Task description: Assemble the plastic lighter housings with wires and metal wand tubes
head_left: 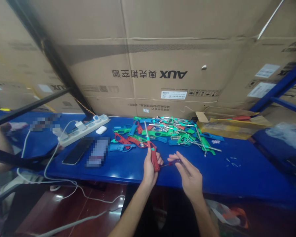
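In my left hand (150,168) is a red long-nosed lighter (153,157), its metal tube slanting up and away from me. My right hand (191,177) has its fingers closed around the dark purple handle of a small screwdriver (175,162). The screwdriver's thin shaft points left at the lower end of the red lighter; whether its tip touches cannot be made out. Just beyond my hands lies a loose pile of lighter parts (171,133), with green, blue and red shells, metal tubes and wires.
A yellow-taped cardboard box (227,128) stands at the back right. Small white pieces (233,162) lie on the blue table (128,169). To the left are a dark phone (77,151), a lit phone (98,152), a white earphone case (101,130) and a power strip (82,131) with trailing cables.
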Available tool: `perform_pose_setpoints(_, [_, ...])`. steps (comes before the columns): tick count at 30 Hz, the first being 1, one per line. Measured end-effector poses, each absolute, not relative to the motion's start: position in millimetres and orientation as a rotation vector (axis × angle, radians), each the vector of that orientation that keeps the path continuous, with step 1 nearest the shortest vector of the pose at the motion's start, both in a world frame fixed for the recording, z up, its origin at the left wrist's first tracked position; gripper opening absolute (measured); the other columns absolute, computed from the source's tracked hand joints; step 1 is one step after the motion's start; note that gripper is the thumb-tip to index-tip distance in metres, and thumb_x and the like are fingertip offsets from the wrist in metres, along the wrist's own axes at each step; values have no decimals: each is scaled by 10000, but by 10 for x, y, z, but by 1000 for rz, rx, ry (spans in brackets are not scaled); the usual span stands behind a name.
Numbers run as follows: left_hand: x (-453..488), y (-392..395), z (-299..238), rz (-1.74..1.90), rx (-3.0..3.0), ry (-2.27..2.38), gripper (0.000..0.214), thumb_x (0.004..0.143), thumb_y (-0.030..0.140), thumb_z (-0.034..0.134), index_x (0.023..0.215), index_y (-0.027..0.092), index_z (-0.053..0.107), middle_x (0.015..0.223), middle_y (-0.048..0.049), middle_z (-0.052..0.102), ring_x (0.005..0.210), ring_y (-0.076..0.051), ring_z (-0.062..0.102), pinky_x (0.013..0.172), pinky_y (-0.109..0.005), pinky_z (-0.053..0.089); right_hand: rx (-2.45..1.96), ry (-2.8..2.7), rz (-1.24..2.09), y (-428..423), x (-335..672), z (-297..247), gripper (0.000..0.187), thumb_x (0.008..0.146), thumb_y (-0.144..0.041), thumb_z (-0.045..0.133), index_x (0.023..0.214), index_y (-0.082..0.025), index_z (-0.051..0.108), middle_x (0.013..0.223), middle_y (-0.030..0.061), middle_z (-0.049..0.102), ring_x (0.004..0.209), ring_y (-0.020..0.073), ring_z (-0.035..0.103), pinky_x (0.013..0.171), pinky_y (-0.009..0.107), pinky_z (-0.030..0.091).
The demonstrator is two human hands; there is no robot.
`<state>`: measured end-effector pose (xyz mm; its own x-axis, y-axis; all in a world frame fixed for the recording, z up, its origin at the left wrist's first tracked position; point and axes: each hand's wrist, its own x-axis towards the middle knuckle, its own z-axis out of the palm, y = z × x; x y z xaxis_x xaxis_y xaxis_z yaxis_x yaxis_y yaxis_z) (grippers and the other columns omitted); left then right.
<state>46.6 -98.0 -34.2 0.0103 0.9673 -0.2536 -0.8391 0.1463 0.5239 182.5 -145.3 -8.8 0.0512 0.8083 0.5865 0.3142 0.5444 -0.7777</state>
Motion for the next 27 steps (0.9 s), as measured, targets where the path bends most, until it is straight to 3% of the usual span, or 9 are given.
perform_pose_setpoints(3, [461, -984, -329, 1444, 252, 636, 475, 820, 563, 750, 942, 133, 589, 595, 64, 443, 469, -66, 366, 462, -203, 335, -949, -1454, 291, -1428, 1810, -104, 266, 907, -147, 679, 1095, -310, 774, 935, 1, 791, 930, 210, 743, 934, 410, 593])
perform_pose_setpoints(8, [462, -993, -323, 1446, 251, 613, 437, 824, 529, 754, 944, 143, 588, 605, 61, 455, 467, -64, 362, 466, -203, 332, -1012, -1587, 516, -1437, 1778, -28, 382, 1007, -182, 502, 1344, -288, 649, 1298, 72, 696, 1216, 238, 645, 1001, 430, 561])
perform_pose_setpoints(11, [469, -995, -327, 1450, 257, 610, 439, 822, 537, 754, 920, 144, 584, 602, 61, 446, 468, -67, 369, 473, -208, 346, -977, -1518, 489, -1438, 1722, -64, 346, 951, -171, 623, 1256, -317, 701, 1061, 37, 757, 1068, 217, 700, 956, 413, 575])
perform_pose_setpoints(14, [472, -996, -323, 1458, 259, 610, 438, 818, 536, 758, 900, 145, 580, 610, 55, 456, 477, -71, 383, 475, -210, 353, -958, -1432, 301, -1434, 1663, -147, 386, 892, -155, 704, 1239, -326, 707, 885, 7, 722, 1001, 210, 692, 977, 440, 552])
perform_pose_setpoints(18, [470, -993, -314, 1455, 243, 608, 436, 826, 544, 748, 897, 149, 577, 603, 57, 455, 474, -68, 368, 466, -203, 344, -1017, -1536, 382, -1491, 1664, -145, 363, 1013, -197, 488, 1327, -291, 644, 1230, 76, 694, 1232, 237, 608, 1046, 472, 512])
perform_pose_setpoints(21, [471, -991, -314, 1441, 241, 622, 463, 826, 577, 736, 895, 147, 577, 600, 55, 463, 470, -68, 373, 462, -202, 346, -1018, -1588, 562, -1524, 1672, -147, 446, 1039, -189, 415, 1471, -278, 488, 1363, 97, 644, 1219, 226, 642, 1028, 465, 538])
perform_pose_setpoints(23, [473, -992, -317, 1438, 252, 626, 464, 821, 576, 740, 890, 149, 576, 598, 58, 457, 467, -68, 373, 462, -204, 350, -966, -1491, 547, -1502, 1653, -213, 478, 1003, -167, 520, 1467, -271, 473, 1281, 87, 703, 1110, 226, 710, 981, 466, 575])
perform_pose_setpoints(27, [472, -999, -322, 1444, 275, 617, 435, 819, 532, 759, 905, 145, 582, 605, 63, 441, 471, -66, 367, 467, -203, 355, -894, -1318, 279, -1422, 1622, -354, 315, 905, -134, 680, 1199, -248, 682, 989, 17, 796, 956, 242, 764, 1008, 514, 563])
